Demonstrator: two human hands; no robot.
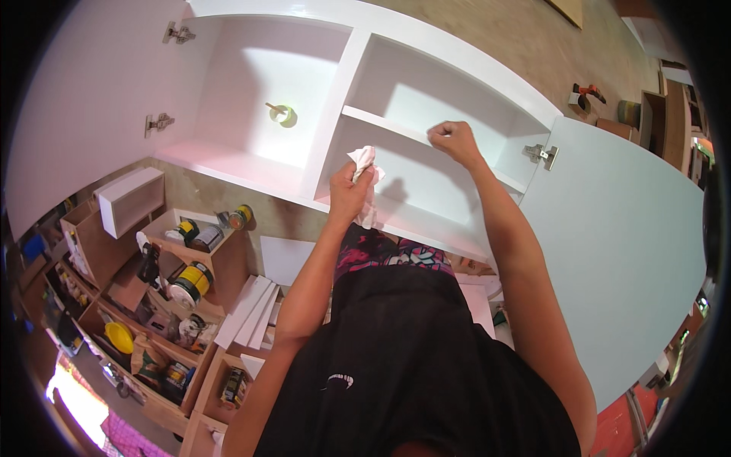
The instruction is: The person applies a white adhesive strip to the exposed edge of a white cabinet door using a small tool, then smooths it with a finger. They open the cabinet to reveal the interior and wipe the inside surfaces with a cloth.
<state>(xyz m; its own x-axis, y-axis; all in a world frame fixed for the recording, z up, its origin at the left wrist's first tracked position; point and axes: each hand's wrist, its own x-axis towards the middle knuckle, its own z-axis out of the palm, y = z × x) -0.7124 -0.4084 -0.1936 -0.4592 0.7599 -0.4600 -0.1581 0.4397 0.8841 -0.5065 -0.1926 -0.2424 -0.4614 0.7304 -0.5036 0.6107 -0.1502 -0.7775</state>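
Observation:
A crumpled white cloth [365, 158] is gripped in my left hand [349, 195], in front of the middle divider of a white cabinet [346, 95]. Part of the cloth hangs below my fingers. My right hand [455, 143] is closed at the front edge of the white shelf [384, 126] in the right-hand compartment. Whether anything small is pinched in it is hidden. Inside the left compartment is a small pale green cup [281, 115] with white contents and a wooden stick [272, 107] poking out.
Open doors flank the cabinet: a left door [84, 99] and a pale right door [624, 236], on metal hinges [541, 156]. At lower left, wooden boxes hold paint cans [190, 283] and tools. White boards [247, 312] lean nearby. A power drill [588, 94] lies at upper right.

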